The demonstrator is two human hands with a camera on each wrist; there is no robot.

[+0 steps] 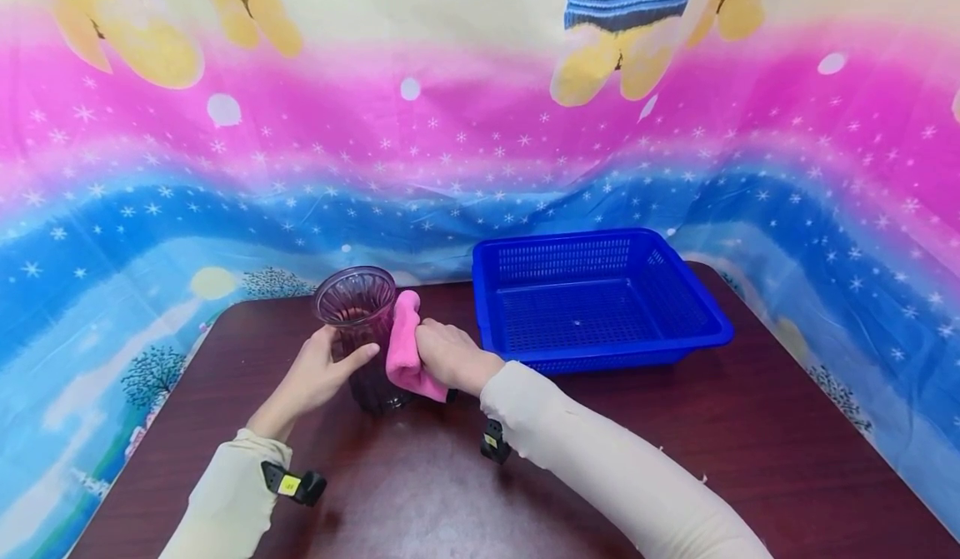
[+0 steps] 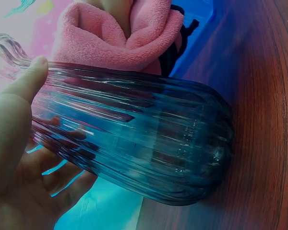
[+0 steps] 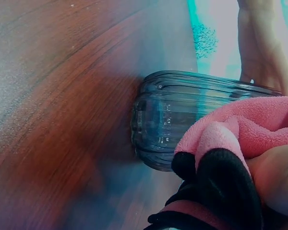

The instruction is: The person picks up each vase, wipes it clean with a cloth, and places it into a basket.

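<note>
A ribbed, tinted clear glass vase (image 1: 372, 380) with a flared rim stands on the table, close to upright. My left hand (image 1: 318, 371) holds its left side below the rim, thumb across the near face and fingers curled behind, as the left wrist view shows on the vase (image 2: 149, 134). Against the vase's right side, my right hand (image 1: 453, 355) grips a folded pink cloth (image 1: 405, 342). In the right wrist view the cloth (image 3: 249, 117) is fluffy, with black parts hanging below it, and covers part of the vase (image 3: 182, 110).
A blue perforated plastic basket (image 1: 600, 342) sits at the back of the dark wooden table (image 1: 675, 459), right of the vase. Behind the table hangs a colourful printed cloth backdrop (image 1: 465, 142). Both wrists wear black camera straps (image 1: 294, 484).
</note>
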